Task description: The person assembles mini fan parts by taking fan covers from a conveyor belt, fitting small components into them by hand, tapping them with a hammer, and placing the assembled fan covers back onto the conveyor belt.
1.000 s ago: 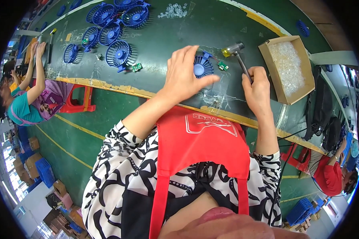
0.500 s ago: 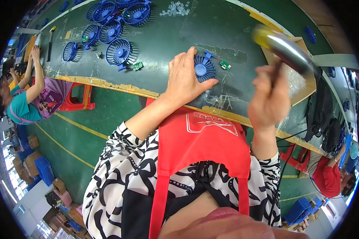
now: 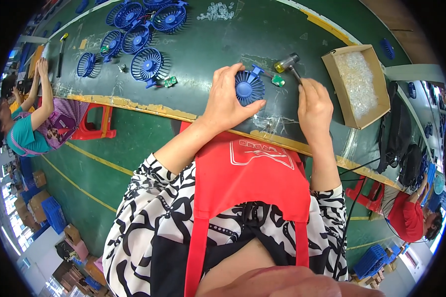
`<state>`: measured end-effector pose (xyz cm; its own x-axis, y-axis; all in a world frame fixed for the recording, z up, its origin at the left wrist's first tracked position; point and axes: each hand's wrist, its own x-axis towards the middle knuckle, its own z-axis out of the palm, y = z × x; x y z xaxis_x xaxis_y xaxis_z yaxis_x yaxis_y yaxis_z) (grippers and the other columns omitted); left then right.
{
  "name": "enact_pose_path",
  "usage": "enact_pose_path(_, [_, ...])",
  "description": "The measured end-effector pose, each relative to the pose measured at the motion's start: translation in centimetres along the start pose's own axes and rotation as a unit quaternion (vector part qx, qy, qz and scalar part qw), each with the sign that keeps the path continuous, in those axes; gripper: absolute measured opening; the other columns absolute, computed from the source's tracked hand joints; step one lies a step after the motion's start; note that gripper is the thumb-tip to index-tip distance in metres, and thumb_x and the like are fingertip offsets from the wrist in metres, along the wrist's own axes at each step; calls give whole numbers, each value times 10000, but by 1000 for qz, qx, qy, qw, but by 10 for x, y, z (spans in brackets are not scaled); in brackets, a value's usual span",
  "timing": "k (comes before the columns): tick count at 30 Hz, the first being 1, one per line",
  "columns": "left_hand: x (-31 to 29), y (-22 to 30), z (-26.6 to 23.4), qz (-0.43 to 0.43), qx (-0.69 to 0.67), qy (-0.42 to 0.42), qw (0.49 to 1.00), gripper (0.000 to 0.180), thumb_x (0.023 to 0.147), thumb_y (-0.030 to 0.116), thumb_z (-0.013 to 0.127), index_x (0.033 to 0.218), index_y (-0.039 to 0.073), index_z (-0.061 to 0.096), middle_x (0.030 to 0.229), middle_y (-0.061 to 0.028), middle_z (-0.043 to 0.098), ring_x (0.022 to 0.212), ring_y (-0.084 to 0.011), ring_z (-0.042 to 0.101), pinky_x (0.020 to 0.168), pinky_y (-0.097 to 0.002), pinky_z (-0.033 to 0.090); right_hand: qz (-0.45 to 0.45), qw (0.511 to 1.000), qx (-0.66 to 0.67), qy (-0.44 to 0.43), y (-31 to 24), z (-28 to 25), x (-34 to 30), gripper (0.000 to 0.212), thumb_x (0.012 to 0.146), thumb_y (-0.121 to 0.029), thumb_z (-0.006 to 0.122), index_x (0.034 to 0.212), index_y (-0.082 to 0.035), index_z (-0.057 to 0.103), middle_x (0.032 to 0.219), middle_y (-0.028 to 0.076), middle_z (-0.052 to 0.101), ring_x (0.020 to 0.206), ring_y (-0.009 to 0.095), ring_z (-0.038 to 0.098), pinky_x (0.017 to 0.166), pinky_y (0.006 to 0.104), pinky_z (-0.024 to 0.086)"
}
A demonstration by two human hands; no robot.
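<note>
My left hand (image 3: 228,99) grips a round blue fan housing (image 3: 250,88) at its left side, with the thumb along the near edge. The housing stands slightly tilted at the table, its short neck pointing away from me. Beside the neck lies a small green circuit board (image 3: 278,80), apparently wired to it. My right hand (image 3: 315,106) is closed round the handle of a hammer (image 3: 287,63). The hammer's head, dark with a yellow translucent face, is just beyond the circuit board, its face toward the left. Part of the handle is hidden by my fingers.
An open cardboard box (image 3: 346,94) of small clear plastic pieces stands at the right. Several blue fan housings (image 3: 146,64) lie at the far left, with a loose pile of clear pieces (image 3: 216,11) at the far side. A co-worker (image 3: 32,119) sits at left.
My right hand has come down and to the left with the hammer, from above the cardboard box to near the circuit board. The housing has shifted slightly left and tilted in my left hand.
</note>
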<state>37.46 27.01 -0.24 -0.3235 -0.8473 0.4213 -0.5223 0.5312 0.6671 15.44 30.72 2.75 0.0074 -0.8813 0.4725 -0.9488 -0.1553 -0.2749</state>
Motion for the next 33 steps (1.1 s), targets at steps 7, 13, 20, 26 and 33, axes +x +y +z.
enact_pose_path(7, [-3,1,-2,26,-100,14,995,895,606,246,866,1305,-25,378,1177,-192,546,1122,-360,484,964,-430,426,160,905,370,-138,-26,27,17,179,880,-109,612,977,32,664,834,166,677,731,232,659,676,325,502])
enact_pose_path(13, [-2,2,-4,26,-80,12,996,867,594,255,868,1278,-19,409,1185,-186,527,1119,-364,479,960,-437,428,194,878,408,-158,-30,34,19,243,909,-169,616,1018,44,664,767,109,675,673,124,600,624,281,477])
enact_pose_path(20, [37,-22,-11,-117,-207,54,970,218,821,138,705,979,-2,647,983,-147,653,844,-265,639,717,-334,519,254,826,469,-182,-21,33,10,252,932,-186,624,1019,46,668,745,19,635,657,69,551,605,234,463])
enact_pose_path(26, [105,-111,-26,-88,100,191,973,189,830,67,599,989,-14,661,911,-200,673,869,-366,646,789,-431,515,225,825,499,-143,-17,42,1,222,930,-182,638,994,29,664,738,0,624,648,46,528,595,214,452])
enact_pose_path(33, [137,-120,-20,-180,191,176,949,137,808,151,616,849,64,714,805,-192,690,802,-379,672,747,-466,540,208,833,496,-130,-15,44,1,187,928,-156,643,982,23,660,732,-16,614,637,36,508,582,203,427])
